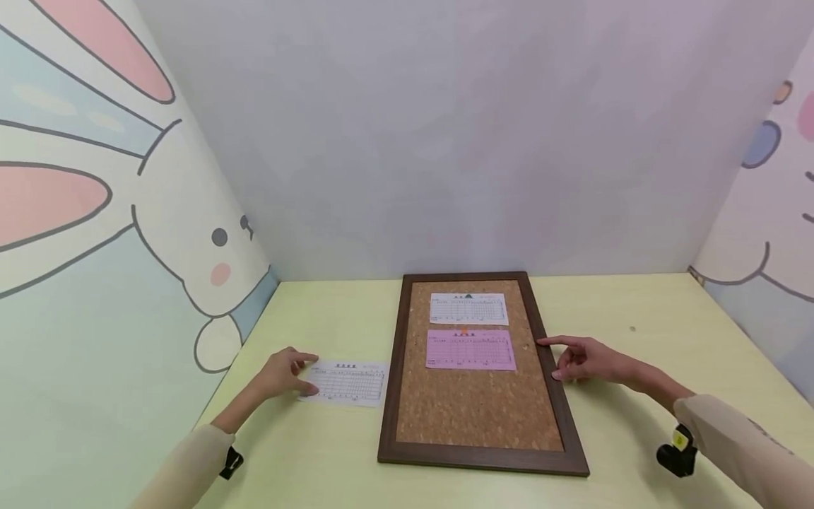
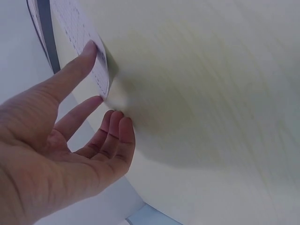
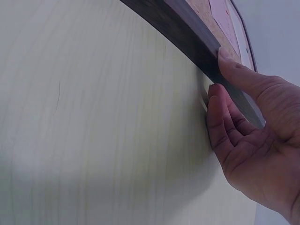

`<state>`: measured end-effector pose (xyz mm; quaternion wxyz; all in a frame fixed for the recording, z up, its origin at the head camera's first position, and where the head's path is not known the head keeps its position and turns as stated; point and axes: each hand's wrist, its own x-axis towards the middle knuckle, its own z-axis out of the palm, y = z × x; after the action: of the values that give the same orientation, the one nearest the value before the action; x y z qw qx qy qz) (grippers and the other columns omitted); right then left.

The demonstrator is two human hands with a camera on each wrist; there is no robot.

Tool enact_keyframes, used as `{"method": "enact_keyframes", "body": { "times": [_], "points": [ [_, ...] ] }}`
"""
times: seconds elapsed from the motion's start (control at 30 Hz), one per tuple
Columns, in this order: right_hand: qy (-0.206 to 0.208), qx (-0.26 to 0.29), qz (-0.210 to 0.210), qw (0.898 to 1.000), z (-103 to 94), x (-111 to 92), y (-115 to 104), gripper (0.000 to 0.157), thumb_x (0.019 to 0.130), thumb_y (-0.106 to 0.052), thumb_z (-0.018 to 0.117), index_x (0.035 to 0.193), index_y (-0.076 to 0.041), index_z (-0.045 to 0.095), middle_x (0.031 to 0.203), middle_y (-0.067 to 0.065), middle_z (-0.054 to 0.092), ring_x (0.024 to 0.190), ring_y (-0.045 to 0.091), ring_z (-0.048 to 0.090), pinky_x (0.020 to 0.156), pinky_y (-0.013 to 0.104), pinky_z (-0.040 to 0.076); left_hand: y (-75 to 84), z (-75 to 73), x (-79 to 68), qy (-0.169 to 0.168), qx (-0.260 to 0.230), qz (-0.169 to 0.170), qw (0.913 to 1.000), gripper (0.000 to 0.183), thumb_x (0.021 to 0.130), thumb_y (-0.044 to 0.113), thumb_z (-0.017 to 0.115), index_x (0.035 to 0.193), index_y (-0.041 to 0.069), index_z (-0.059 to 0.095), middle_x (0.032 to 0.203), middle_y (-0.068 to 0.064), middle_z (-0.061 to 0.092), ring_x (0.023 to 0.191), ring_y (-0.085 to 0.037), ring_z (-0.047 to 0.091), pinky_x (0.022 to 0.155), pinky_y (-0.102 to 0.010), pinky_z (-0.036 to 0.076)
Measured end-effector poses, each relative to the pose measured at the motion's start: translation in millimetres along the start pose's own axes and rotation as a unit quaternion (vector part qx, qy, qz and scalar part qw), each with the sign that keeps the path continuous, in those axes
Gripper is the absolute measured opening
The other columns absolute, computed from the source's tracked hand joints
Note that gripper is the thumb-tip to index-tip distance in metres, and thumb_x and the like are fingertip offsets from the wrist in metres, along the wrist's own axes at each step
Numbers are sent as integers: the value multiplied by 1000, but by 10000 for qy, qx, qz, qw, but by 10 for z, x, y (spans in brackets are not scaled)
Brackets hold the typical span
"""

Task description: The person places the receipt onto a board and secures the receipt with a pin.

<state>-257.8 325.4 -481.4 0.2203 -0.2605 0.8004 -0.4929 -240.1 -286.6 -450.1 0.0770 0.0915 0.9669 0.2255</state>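
A white printed form slip (image 1: 346,382) lies on the table left of the corkboard. My left hand (image 1: 284,373) is at its left edge, thumb on the slip and index finger (image 2: 82,115) stretched to its corner. The other fingers are bent and clear of the paper. Dark wooden framing surrounds the corkboard (image 1: 477,417). On the cork sit a white form slip (image 1: 469,311) with a green pin and a pink form slip (image 1: 470,351) with an orange pin. My right hand (image 1: 591,360) touches the board's right edge with thumb (image 3: 234,65) and index finger.
A pale wood-grain table (image 1: 636,424) lies beneath everything. Behind it rises a plain grey wall (image 1: 445,141). Side panels bear cartoon drawings, including a rabbit (image 1: 184,233) on the left. A black wrist device (image 1: 677,456) hangs at the right sleeve.
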Motion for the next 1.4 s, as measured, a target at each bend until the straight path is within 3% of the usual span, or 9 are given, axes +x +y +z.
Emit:
{"method": "enact_keyframes", "body": {
  "times": [0.23,0.43,0.63,0.8,0.9,1.13,1.27,1.4],
  "points": [
    [38,-93,145,9998,25,46,-37,66,96,-12,71,149,9,39,90,5,66,74,4,54,62,22,46,-32,9,-76,143,-96,-15,9999,55,69,10,94,118,-3,73,93,-12,63,81,-21,52,68,-26,39],
    [159,-170,308,9993,36,64,-62,68,95,-13,72,150,8,38,90,6,64,74,6,53,63,22,46,-44,5,-58,152,-254,45,9996,48,72,9,91,115,-2,73,93,-11,62,80,-21,53,68,-25,40],
    [213,-110,426,9988,69,70,-57,69,95,-15,72,152,6,38,92,6,63,76,7,52,64,23,45,-40,11,-36,-164,-788,-537,9953,34,74,4,88,97,-1,63,83,-5,56,77,-18,48,64,-26,36],
    [167,-18,420,9990,104,51,-30,68,95,-14,71,151,7,38,92,7,65,76,6,54,64,23,46,-70,-35,-42,-627,-1614,-978,9800,38,83,4,81,114,-6,62,88,-6,68,76,-15,59,62,-26,47],
    [191,-62,328,9993,105,34,-39,66,96,-13,71,150,7,39,93,7,65,76,5,54,64,23,47,-109,-121,-33,-934,-2121,-1030,9673,46,91,7,74,129,-13,56,98,-7,74,78,-13,64,66,-28,54],
    [458,-225,314,9982,93,-32,-132,59,100,-11,65,148,11,40,102,15,68,81,8,62,66,25,54,-200,-371,-78,-1127,-3122,-1117,9367,60,96,8,69,143,-19,41,104,-3,74,85,-9,67,73,-23,57],
    [970,-288,602,9930,68,-84,-223,53,102,-11,62,146,10,43,109,20,68,83,13,68,68,28,57,-186,-492,-118,-1060,-3484,-991,9261,62,97,9,68,144,-19,39,107,1,72,89,-9,68,78,-24,58],
    [1336,-348,746,9876,35,-96,-338,49,102,-12,61,145,9,48,113,23,67,85,14,69,71,29,59,-95,-571,-120,-1043,-3673,-624,9221,63,99,11,66,146,-19,36,112,3,70,96,-7,69,88,-28,59]
  ]
}}
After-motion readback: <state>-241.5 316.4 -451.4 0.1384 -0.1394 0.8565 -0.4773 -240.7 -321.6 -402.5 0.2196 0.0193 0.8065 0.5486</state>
